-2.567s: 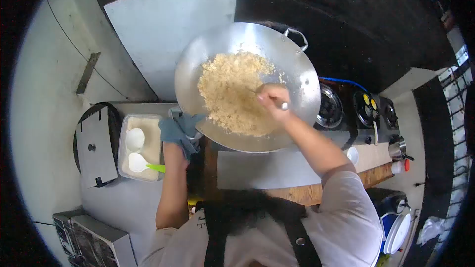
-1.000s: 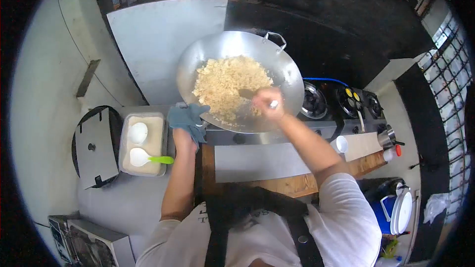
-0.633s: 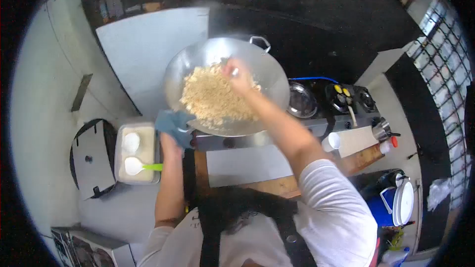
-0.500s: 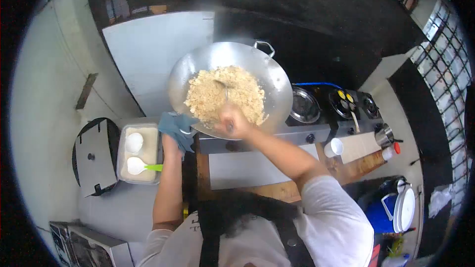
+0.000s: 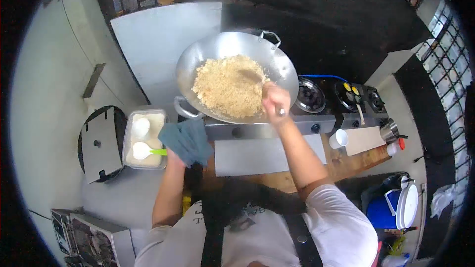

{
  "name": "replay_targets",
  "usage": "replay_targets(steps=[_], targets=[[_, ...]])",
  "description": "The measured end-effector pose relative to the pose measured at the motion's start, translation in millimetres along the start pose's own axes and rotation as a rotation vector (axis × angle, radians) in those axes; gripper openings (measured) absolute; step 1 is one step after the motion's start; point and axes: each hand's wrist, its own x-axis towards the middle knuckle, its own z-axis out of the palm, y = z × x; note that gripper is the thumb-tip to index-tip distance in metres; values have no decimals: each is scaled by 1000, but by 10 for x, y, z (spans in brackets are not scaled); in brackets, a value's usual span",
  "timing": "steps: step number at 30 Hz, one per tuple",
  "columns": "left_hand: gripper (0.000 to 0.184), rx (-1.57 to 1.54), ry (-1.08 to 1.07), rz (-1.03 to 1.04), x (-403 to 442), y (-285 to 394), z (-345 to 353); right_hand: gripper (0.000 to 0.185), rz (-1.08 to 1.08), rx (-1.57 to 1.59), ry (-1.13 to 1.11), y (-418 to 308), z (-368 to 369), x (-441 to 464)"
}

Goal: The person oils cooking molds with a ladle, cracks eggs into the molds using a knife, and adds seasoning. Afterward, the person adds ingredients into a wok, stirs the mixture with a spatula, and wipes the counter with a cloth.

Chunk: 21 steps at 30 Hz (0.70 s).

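Note:
A large metal wok stands on the stove, with a heap of pale yellow, crumbly food that looks like fried rice inside. My right hand is closed around the handle of a metal wok spatula, whose head is blurred in the right part of the heap. My left hand grips a blue-grey cloth, which hides most of its fingers. Cloth and hand are apart from the wok, just below its left loop handle.
Left of the cloth stands a plastic tub with white contents, a white bowl and a green-handled scoop. To the right are a burner, a pan with egg-like pieces, a white cup and a blue cooler.
My left hand with the cloth has come away from the wok's left handle, which now shows. My right hand has moved the spatula to the right across the food.

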Motion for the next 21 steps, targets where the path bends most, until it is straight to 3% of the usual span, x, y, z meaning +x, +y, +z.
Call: replay_targets(steps=[2, 4, 7, 9, 10, 12, 14, 15, 17, 19, 20, 21], targets=[[55, -72, 206, -133, -297, -114, 416, 27, 107, -80, 11, 278, 4, -112], [60, -136, 186, -163, -520, -212, 314, 27, 220, -165, 17, 208, 53, -238], [57, 530, 139, -34, -708, -413, -67, 29, 160, -110, -263, -51, 143, -505], [56, 976, 82, 44, -822, -511, -243, 29, 223, -167, -259, -269, 225, -730], [56, 975, 84, 42, -836, -540, -169, 29, 272, -232, -260, -385, 242, -838], [53, 536, 47, -41, -754, -634, 68, 23, 396, -316, -227, -483, 301, -1208], [51, 100, 12, -156, -686, -742, 341, 52, 686, -554, 202, -713, 478, -1458], [49, -113, -4, -228, -674, -796, 395, 81, 918, -363, 242, -707, 543, -1828], [53, -31, 0, -278, -600, -974, 251, 74, 1096, -234, 97, -952, 740, -1917], [57, 50, -1, -311, -535, -1124, 272, 52, 893, -427, -644, -1195, 847, -1710], [55, 65, 106, -322, -488, -1192, 341, 52, 900, -432, -630, -1172, 878, -1719], [54, 81, 217, -330, -479, -1229, 385, 40, 800, -474, -756, -1136, 901, -1752]])
